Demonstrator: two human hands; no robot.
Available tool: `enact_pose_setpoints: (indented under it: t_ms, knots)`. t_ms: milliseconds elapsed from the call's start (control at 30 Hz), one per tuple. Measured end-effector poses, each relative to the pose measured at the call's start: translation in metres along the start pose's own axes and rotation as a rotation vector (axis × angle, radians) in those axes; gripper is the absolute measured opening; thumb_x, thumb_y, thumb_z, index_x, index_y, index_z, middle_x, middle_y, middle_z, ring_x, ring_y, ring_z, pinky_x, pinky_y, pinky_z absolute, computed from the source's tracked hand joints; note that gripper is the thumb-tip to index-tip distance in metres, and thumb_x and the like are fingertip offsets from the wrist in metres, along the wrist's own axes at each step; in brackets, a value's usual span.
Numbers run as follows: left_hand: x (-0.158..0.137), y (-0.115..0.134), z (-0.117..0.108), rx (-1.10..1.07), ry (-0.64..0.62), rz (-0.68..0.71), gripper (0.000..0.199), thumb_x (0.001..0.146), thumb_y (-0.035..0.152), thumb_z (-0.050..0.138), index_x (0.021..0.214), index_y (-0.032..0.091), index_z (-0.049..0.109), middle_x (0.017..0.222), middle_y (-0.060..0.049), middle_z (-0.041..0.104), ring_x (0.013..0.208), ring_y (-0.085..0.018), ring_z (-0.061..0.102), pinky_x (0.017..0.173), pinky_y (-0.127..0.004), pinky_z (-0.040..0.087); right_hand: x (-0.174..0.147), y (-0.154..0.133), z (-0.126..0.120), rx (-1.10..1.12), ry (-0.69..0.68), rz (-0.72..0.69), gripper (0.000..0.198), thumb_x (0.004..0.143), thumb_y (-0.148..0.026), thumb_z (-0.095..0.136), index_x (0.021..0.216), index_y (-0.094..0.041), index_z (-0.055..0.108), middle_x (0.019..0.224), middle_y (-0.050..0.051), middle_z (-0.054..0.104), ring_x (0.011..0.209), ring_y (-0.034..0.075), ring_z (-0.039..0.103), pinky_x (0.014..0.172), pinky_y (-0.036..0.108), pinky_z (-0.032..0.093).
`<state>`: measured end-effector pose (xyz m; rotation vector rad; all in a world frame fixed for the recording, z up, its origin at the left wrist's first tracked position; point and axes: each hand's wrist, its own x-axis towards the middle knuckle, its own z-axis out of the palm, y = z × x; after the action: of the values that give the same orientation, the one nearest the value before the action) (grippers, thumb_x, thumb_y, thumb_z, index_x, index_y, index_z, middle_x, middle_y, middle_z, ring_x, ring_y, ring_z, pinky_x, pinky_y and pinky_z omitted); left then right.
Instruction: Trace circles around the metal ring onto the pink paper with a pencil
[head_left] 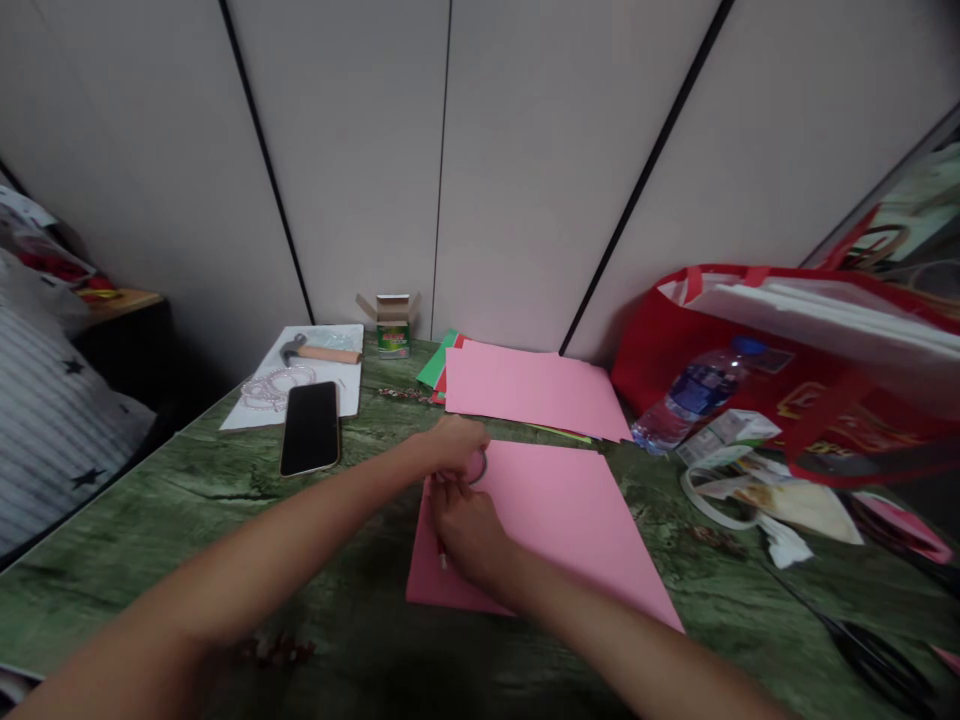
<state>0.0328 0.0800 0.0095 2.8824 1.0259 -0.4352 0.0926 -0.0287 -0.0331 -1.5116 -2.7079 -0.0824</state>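
A sheet of pink paper lies in front of me on the green marbled table. My left hand is closed at its upper left corner, fingers pressed down on a small round thing with a thin grey rim. Through that rim pink shows; its kind is partly hidden by my fingers. Just below, my right hand is closed around a slim red pencil, whose pale end sticks out toward me. Its other end is hidden between my hands, which are close together or touching.
Behind lies a stack of pink sheets. To the left are a phone, a hammer and a small open box. On the right stand a water bottle and a red bag; black-handled scissors lie nearer.
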Motion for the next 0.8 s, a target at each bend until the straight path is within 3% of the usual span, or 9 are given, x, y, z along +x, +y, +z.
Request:
enact_pose_setpoints:
  t_ms: [233, 533, 800]
  knots:
    - [-0.003, 0.002, -0.001, -0.001, -0.005, -0.017, 0.050, 0.053, 0.014, 0.069, 0.102, 0.019, 0.065, 0.099, -0.007, 0.066, 0.082, -0.025, 0.063, 0.067, -0.030, 0.049, -0.024, 0.016, -0.001, 0.082, -0.045, -0.027, 0.044, 0.075, -0.006, 0.055, 0.118, -0.004, 0.051, 0.101, 0.019, 0.065, 0.088, 0.025, 0.062, 0.064, 0.031, 0.050]
    - [-0.003, 0.002, 0.004, 0.029, 0.013, -0.015, 0.047, 0.055, 0.013, 0.069, 0.102, 0.019, 0.063, 0.107, -0.008, 0.062, 0.087, -0.028, 0.062, 0.070, -0.033, 0.050, -0.057, 0.053, 0.021, 0.253, 0.260, -0.128, 0.019, 0.089, -0.014, 0.045, 0.104, -0.014, 0.056, 0.087, 0.009, 0.065, 0.080, 0.020, 0.062, 0.064, 0.029, 0.048]
    - [-0.005, 0.005, 0.005, 0.044, 0.032, -0.034, 0.040, 0.062, 0.013, 0.066, 0.102, 0.017, 0.060, 0.107, -0.009, 0.060, 0.089, -0.027, 0.061, 0.073, -0.034, 0.049, -0.065, 0.069, 0.024, 0.341, 0.282, -0.167, 0.020, 0.089, -0.013, 0.044, 0.106, -0.013, 0.053, 0.089, 0.011, 0.063, 0.083, 0.020, 0.060, 0.069, 0.032, 0.049]
